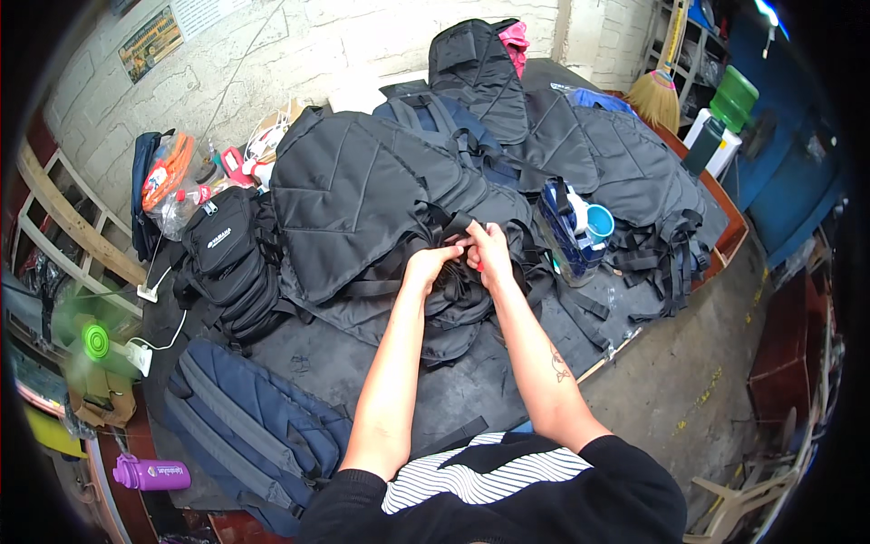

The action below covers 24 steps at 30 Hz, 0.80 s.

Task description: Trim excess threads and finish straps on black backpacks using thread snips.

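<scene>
Both hands meet over a pile of black backpack panels point(340, 190) at the middle of the table. My left hand point(431, 267) pinches black webbing straps point(450, 222), its thumb pointing toward the other hand. Close against it, my right hand point(490, 250) is closed on the strap too, with the strap's end rising above the fingers. A small red thing shows at the right palm; its kind cannot be made out. More loose straps hang bunched below the hands. Just right of them stands a clear-sided blue container point(566, 231) with a light blue cup point(599, 221) in it.
A finished black backpack point(227, 249) lies left of the pile, a navy backpack point(258, 426) at the near left. More black panels point(634, 168) cover the far right. A purple bottle point(152, 472) and a spinning green fan point(95, 341) are at the left edge.
</scene>
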Motion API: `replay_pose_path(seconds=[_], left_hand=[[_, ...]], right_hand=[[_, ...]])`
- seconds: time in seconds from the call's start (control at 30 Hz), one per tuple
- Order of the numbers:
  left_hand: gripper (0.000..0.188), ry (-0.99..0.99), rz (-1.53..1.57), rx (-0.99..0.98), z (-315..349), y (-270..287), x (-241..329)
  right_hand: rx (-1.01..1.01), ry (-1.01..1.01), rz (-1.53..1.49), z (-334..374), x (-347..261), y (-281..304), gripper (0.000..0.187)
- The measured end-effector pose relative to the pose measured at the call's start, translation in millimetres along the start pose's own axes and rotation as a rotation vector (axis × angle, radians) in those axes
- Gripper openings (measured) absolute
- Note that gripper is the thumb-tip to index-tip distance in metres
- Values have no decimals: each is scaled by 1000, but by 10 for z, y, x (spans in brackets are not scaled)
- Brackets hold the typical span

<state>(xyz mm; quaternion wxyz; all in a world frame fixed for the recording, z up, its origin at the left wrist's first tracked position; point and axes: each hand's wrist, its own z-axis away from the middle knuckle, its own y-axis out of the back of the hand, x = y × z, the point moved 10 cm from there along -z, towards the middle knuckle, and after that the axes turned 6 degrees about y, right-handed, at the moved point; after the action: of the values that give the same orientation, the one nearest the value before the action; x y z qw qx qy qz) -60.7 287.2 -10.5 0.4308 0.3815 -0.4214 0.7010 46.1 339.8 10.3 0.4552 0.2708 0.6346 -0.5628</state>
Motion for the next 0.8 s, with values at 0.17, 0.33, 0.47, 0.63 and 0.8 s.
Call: replay_pose_path(seconds=[0.17,0.33,0.47,0.63,0.8], left_hand=[[12,23,309,-90,-50,-63,22],[20,83,417,-12,-54,-3,19],[17,15,528,13,-129,26,30],[19,-37,528,1,-96,30,66],[18,3,462,53,-71,89,37]], right_hand=[[-31,260,62,38,-158,19,20],[-18,449,205,73,-198,122,18],[-92,559,718,267,-266,-128,22],[-1,558,923,348,-371,-196,25],[-44,473,911,274,-300,-192,27]])
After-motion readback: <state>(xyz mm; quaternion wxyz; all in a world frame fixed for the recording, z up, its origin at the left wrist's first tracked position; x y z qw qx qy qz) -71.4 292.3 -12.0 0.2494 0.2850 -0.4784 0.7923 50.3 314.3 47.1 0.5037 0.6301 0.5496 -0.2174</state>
